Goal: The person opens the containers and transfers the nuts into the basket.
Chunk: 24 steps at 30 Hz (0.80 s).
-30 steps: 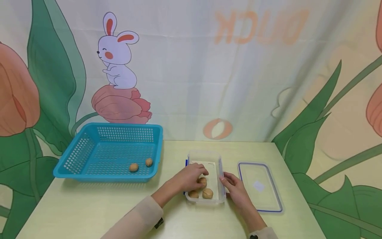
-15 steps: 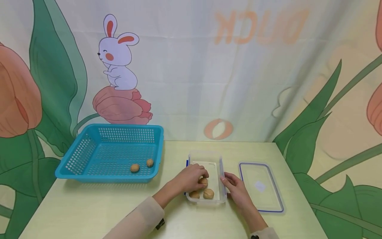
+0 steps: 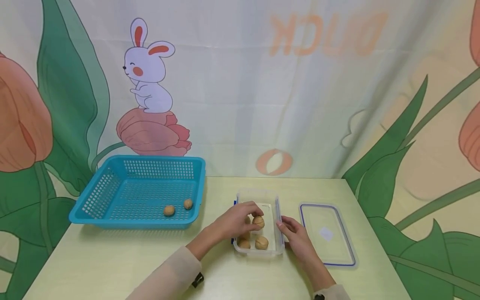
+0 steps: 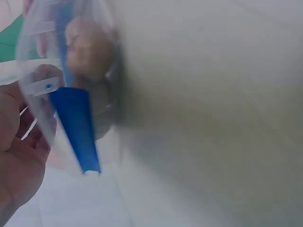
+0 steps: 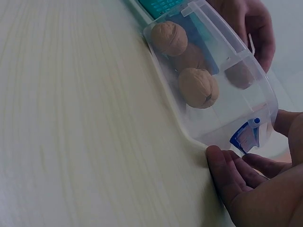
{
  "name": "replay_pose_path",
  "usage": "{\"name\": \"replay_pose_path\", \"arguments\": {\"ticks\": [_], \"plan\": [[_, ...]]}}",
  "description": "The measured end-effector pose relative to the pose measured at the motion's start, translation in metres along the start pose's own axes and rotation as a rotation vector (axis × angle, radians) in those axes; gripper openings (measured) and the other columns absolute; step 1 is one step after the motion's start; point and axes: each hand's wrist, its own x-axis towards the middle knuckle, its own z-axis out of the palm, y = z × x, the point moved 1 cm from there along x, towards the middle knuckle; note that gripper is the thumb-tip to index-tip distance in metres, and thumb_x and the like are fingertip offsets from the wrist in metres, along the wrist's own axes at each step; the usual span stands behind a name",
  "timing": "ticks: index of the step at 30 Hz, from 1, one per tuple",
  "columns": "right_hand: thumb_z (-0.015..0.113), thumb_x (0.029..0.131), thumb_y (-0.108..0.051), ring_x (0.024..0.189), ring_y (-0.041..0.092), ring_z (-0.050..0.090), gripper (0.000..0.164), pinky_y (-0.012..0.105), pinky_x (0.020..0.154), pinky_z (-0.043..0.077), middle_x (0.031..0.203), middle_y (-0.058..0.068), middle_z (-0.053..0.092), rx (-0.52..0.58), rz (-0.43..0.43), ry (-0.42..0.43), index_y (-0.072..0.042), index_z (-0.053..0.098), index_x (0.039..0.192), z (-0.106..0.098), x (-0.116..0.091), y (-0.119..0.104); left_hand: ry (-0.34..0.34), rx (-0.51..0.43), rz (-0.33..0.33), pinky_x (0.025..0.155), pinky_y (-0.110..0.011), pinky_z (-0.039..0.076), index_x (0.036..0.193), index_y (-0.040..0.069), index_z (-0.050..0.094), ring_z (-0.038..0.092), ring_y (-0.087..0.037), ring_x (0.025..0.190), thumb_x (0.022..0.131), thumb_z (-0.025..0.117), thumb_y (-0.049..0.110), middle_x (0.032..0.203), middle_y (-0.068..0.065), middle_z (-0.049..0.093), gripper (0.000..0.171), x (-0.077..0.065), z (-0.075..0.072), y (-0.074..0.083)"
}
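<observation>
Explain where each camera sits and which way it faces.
Head: on the head, facing forward and down at basket, box and lid; left fingers and right fingers show.
Left wrist: on that wrist, facing the box's blue clip; left fingers close.
Right wrist: on that wrist, facing walnuts in the box; right fingers near, left beyond.
Wrist views share the box.

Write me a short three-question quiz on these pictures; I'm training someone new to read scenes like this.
1. Count: how many walnuts lie in the blue basket?
2. True or false: the lid is fitted on the clear box.
3. Fill in: the ____ hand pinches a walnut.

Key
1. Two.
2. False; the lid lies on the table, beside the box.
3. Left; the left hand pinches it, while the right hand holds the box's side.
</observation>
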Motion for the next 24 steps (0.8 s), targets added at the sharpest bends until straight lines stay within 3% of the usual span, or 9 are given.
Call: {"name": "replay_pose_path", "arguments": {"ticks": [8,15,24], "plan": [[0.066,0.107,-0.033,0.129,0.037,0.059,0.06,0.043,0.091,0.06,0.149,0.026,0.056,-0.009,0.003,0.001,0.002,0.049,0.153,0.0,0.001,0.0,0.132,-0.054,0.077,0.093,-0.027,0.057,0.12,0.012,0.073,0.065,-0.012,0.104,0.093,0.085,0.019,0.115,0.004,0.07,0.03,-0.011,-0.041,0.017],[0.068,0.106,-0.034,0.128,0.034,0.06,0.059,0.042,0.093,0.06,0.148,0.024,0.058,0.006,-0.007,0.006,0.0,0.053,0.151,0.0,0.001,0.002,0.245,-0.09,0.107,0.095,-0.032,0.06,0.123,0.009,0.071,0.069,-0.018,0.106,0.092,0.085,0.012,0.118,0.001,0.069,0.034,-0.029,-0.072,0.016],[0.068,0.106,-0.033,0.124,0.032,0.062,0.057,0.043,0.092,0.06,0.146,0.024,0.059,0.008,-0.005,0.005,0.0,0.054,0.15,0.0,0.002,0.004,0.375,-0.085,0.037,0.096,-0.036,0.06,0.119,0.01,0.073,0.071,-0.018,0.107,0.089,0.087,0.007,0.117,0.002,0.065,0.034,-0.053,-0.102,0.001]]}}
